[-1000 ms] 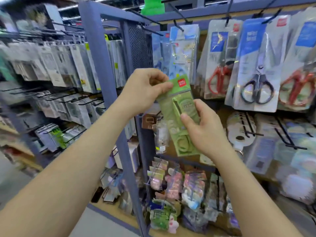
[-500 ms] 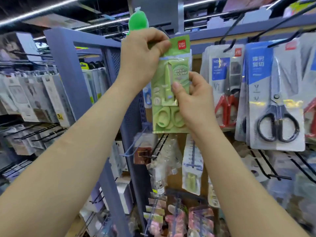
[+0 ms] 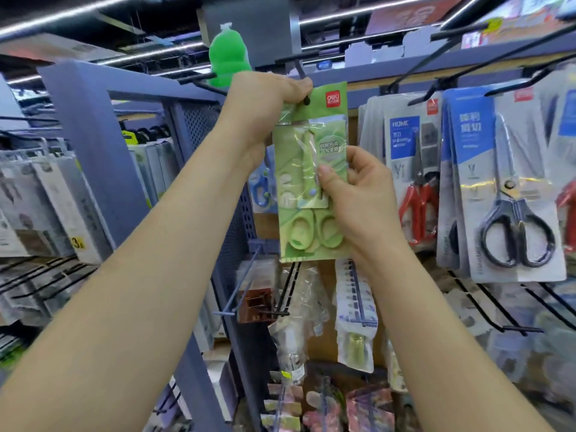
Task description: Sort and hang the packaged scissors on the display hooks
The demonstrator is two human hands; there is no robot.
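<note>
A green pack of scissors [image 3: 307, 194] is held upright in front of the top row of the display. My left hand [image 3: 265, 110] pinches its top left corner, right where the black tip of a display hook [image 3: 300, 71] pokes out at the pack's upper edge. My right hand [image 3: 358, 198] grips the pack's right side at mid-height, thumb across the front. Whether the hook passes through the pack's hang hole is hidden by my fingers.
To the right hang packs of red-handled scissors [image 3: 414, 169] and black-handled scissors [image 3: 511, 188] on black hooks. A blue shelf post [image 3: 103, 157] stands left of my arms. Bare hooks and small bagged goods [image 3: 355, 310] fill the rows below. A green bottle-shaped thing [image 3: 229, 57] sits on top.
Both hands raised the green pack from chest height up to the top row, and its upper edge now sits at the tip of a black hook.
</note>
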